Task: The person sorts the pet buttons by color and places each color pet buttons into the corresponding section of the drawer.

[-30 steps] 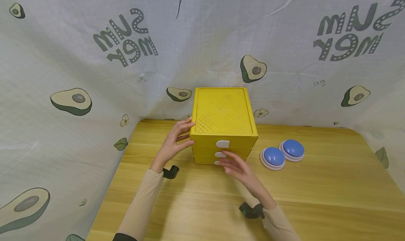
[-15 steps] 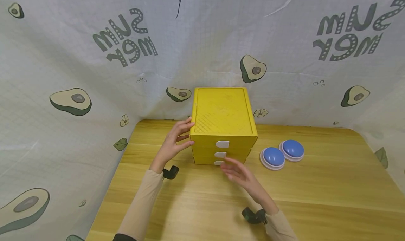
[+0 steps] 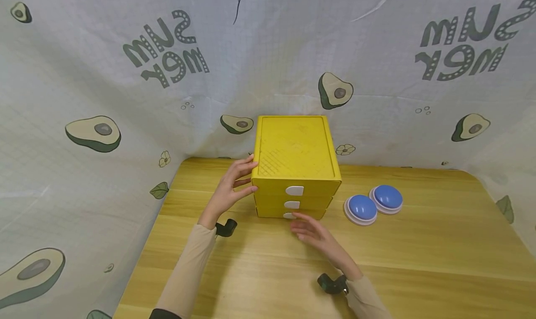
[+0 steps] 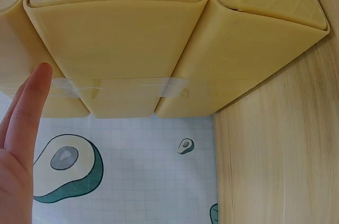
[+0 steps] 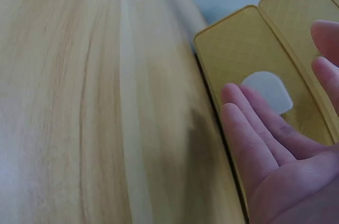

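Observation:
A yellow three-drawer cabinet (image 3: 297,144) stands with all its drawers closed. Each drawer front has a white tab handle. My left hand (image 3: 229,186) rests against the cabinet's left side near the front top corner, fingers extended. In the left wrist view, its fingers (image 4: 27,113) lie along the yellow side wall. Low before the front is my right hand (image 3: 318,240), with its fingers loosely extended. Its upper fingertip overlaps the bottom handle (image 3: 288,215). The right wrist view shows fingertips (image 5: 230,92) right at the white handle (image 5: 269,91), with the thumb apart.
Two blue dome buttons (image 3: 362,207) with white bases sit on the wooden table (image 3: 439,235) right of the cabinet. A curtain (image 3: 276,40) printed with avocados hangs behind and at the left. Dark mounts (image 3: 332,284) are worn at both wrists.
My right hand has moved down from the middle handle to the bottom one. My left hand and the cabinet have stayed in place.

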Demonstrator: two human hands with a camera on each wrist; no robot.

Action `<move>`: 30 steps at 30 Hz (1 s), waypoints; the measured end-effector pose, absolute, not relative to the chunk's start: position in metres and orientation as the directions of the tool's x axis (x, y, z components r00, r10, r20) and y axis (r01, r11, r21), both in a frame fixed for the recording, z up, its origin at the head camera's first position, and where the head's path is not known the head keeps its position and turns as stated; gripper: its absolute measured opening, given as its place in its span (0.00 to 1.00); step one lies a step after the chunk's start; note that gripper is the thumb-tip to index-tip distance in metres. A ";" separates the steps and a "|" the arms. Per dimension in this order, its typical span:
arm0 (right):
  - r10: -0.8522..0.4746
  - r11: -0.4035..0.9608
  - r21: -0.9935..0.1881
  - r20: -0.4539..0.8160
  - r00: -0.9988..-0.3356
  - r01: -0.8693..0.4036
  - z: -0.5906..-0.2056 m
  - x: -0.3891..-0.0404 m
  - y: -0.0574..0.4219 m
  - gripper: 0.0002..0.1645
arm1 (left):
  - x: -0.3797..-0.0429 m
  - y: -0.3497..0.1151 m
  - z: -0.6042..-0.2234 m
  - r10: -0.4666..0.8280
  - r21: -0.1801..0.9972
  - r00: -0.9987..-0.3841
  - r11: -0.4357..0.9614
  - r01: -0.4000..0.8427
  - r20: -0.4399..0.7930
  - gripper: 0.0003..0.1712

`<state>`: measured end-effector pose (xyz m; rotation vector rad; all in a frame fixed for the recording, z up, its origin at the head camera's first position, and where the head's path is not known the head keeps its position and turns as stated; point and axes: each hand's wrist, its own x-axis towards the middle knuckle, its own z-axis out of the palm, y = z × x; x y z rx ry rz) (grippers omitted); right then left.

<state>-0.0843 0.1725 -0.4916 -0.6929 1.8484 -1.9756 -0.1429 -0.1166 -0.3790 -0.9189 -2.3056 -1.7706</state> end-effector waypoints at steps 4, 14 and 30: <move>-0.575 -0.099 -0.989 0.147 -0.805 -0.109 -0.499 -0.090 0.172 0.32 | -0.143 -0.117 -0.381 0.400 0.855 -0.820 0.144 0.497 0.409 0.31; -0.568 -0.080 -0.990 0.143 -0.811 -0.118 -0.507 -0.101 0.169 0.30 | -0.146 -0.117 -0.386 0.399 0.866 -0.828 0.143 0.480 0.393 0.32; -0.540 -0.066 -0.995 0.098 -0.836 -0.074 -0.507 -0.103 0.167 0.28 | -0.145 -0.117 -0.386 0.396 0.866 -0.827 0.131 0.482 0.400 0.32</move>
